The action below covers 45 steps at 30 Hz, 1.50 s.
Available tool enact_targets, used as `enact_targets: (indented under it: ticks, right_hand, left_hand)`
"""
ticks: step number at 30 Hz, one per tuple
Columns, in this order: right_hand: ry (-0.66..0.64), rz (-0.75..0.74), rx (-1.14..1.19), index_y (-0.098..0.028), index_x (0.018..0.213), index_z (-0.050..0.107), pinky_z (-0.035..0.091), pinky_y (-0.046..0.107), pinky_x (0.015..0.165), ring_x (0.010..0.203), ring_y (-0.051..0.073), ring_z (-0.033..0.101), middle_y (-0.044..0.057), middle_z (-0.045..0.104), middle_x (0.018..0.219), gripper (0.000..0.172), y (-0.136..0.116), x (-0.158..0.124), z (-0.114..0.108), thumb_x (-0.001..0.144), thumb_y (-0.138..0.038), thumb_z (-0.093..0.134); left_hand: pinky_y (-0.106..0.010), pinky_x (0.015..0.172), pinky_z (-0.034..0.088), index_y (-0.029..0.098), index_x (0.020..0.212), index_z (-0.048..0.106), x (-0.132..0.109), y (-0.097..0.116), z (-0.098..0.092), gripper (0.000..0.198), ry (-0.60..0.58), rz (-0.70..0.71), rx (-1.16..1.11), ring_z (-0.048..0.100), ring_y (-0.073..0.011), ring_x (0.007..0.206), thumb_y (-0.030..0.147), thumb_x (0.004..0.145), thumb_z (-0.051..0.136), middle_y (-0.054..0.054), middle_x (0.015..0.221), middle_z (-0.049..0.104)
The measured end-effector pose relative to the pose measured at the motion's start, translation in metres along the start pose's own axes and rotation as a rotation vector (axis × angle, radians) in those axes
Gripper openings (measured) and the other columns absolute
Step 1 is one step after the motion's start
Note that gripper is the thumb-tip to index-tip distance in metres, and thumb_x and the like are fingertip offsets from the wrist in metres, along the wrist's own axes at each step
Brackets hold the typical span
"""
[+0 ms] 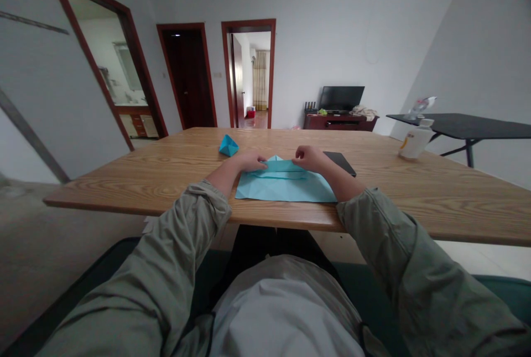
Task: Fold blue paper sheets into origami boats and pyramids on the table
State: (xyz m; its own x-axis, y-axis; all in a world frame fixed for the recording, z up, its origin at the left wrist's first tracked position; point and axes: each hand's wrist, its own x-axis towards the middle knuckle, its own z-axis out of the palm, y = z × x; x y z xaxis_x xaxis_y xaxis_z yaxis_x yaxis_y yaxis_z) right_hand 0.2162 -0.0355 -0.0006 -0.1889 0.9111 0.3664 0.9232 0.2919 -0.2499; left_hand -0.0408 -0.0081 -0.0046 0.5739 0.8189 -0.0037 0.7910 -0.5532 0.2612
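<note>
A light blue sheet of paper (286, 190) lies on the wooden table in front of me, its far part folded into a strip with a small pointed peak behind it. My left hand (252, 162) pinches the left end of the folded strip. At the strip's right end, my right hand (307, 158) grips the paper between thumb and bent fingers. Beyond my left hand sits a small folded blue paper shape (228, 146). A flat dark object (341, 162) rests on the table beside my right forearm, which partly hides it.
The wooden table (157, 180) spans the view. A white bottle (416, 140) stands on its right side. Past it is a black folding table (477, 124) with a clear plastic item on top. A television (342, 98) stands on a low cabinet by the far wall.
</note>
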Motion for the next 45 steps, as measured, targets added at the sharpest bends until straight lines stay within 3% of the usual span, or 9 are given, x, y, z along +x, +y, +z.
enact_targets:
  ticks: [15, 22, 28, 32, 36, 45]
  right_hand:
    - [-0.178, -0.003, 0.095, -0.018, 0.093, 0.067, 0.039, 0.02, 0.055, 0.065, 0.012, 0.058, 0.004, 0.069, 0.084, 0.026, -0.001, 0.0, 0.003, 0.073, -0.034, 0.066]
    - [-0.282, -0.075, 0.056, -0.02, 0.103, 0.07, 0.04, 0.021, 0.057, 0.067, 0.013, 0.059, 0.002, 0.069, 0.086, 0.037, -0.001, -0.002, 0.001, 0.071, -0.037, 0.069]
    - [-0.441, -0.094, 0.063, -0.023, 0.096, 0.075, 0.04, 0.022, 0.058, 0.067, 0.014, 0.058, -0.001, 0.068, 0.074, 0.028, -0.005, -0.002, -0.005, 0.076, -0.033, 0.058]
    - [-0.422, -0.054, 0.078, -0.02, 0.094, 0.075, 0.04, 0.022, 0.058, 0.066, 0.014, 0.058, 0.0, 0.068, 0.074, 0.028, -0.005, -0.001, -0.002, 0.076, -0.027, 0.053]
    - [-0.376, -0.042, 0.069, -0.02, 0.096, 0.074, 0.04, 0.021, 0.059, 0.071, 0.014, 0.06, 0.002, 0.07, 0.081, 0.028, -0.002, 0.001, 0.003, 0.076, -0.025, 0.055]
    - [-0.309, -0.002, 0.053, -0.02, 0.103, 0.072, 0.041, 0.021, 0.058, 0.072, 0.015, 0.061, 0.004, 0.071, 0.088, 0.031, 0.003, 0.005, 0.01, 0.078, -0.027, 0.056]
  left_hand:
    - [-0.021, 0.071, 0.045, 0.022, 0.112, 0.068, 0.002, -0.004, 0.001, 0.04, 0.006, 0.038, 0.013, 0.062, -0.0159, 0.088, 0.041, 0.08, 0.054, -0.001, 0.106, 0.07]
    - [-0.019, 0.069, 0.043, 0.025, 0.113, 0.067, -0.007, 0.006, -0.003, 0.043, -0.004, 0.024, 0.061, 0.06, -0.0153, 0.089, 0.037, 0.073, 0.06, 0.001, 0.106, 0.069]
    - [-0.02, 0.064, 0.042, 0.025, 0.114, 0.067, -0.008, 0.021, -0.002, 0.041, -0.019, 0.059, 0.081, 0.06, -0.0149, 0.082, 0.035, 0.076, 0.054, 0.0, 0.103, 0.069]
    - [-0.021, 0.069, 0.044, 0.022, 0.106, 0.069, -0.005, 0.025, -0.001, 0.036, -0.033, 0.06, 0.014, 0.06, -0.0152, 0.084, 0.024, 0.079, 0.047, 0.0, 0.099, 0.07]
    - [-0.022, 0.08, 0.045, 0.021, 0.112, 0.067, 0.0, 0.02, 0.001, 0.04, 0.029, 0.025, 0.019, 0.059, -0.0162, 0.095, 0.018, 0.078, 0.046, -0.002, 0.112, 0.068]
    - [-0.019, 0.071, 0.046, 0.021, 0.123, 0.059, 0.001, 0.011, 0.006, 0.046, 0.112, 0.01, -0.022, 0.062, -0.014, 0.09, 0.019, 0.078, 0.052, -0.003, 0.112, 0.067]
